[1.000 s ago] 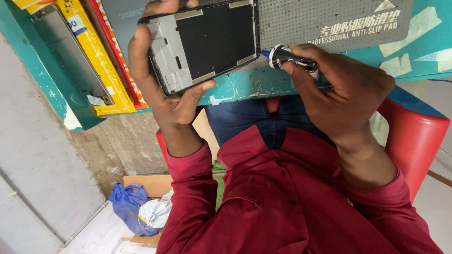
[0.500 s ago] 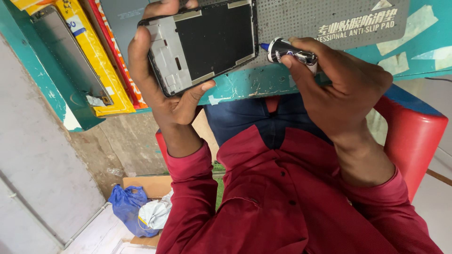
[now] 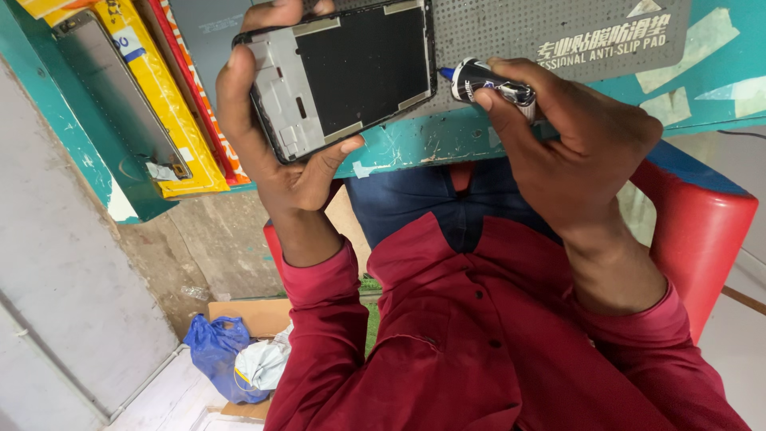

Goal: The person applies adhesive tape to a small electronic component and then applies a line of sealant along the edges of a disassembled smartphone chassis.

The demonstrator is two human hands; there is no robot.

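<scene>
free: grey pad [image 3: 558, 24] right | blocked: yellow box [image 3: 171, 120] left

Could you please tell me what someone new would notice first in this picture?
First, the opened phone frame gripped in the left hand at top centre, over a grey dotted mat. Beside it, the right hand points a small glue tube at the frame's edge. A red chair shows at right.

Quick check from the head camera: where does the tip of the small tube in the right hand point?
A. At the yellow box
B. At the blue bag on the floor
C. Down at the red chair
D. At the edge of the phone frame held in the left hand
D: the right hand aims the small tube so its blue tip meets the edge of the phone frame, which the left hand grips.
</scene>
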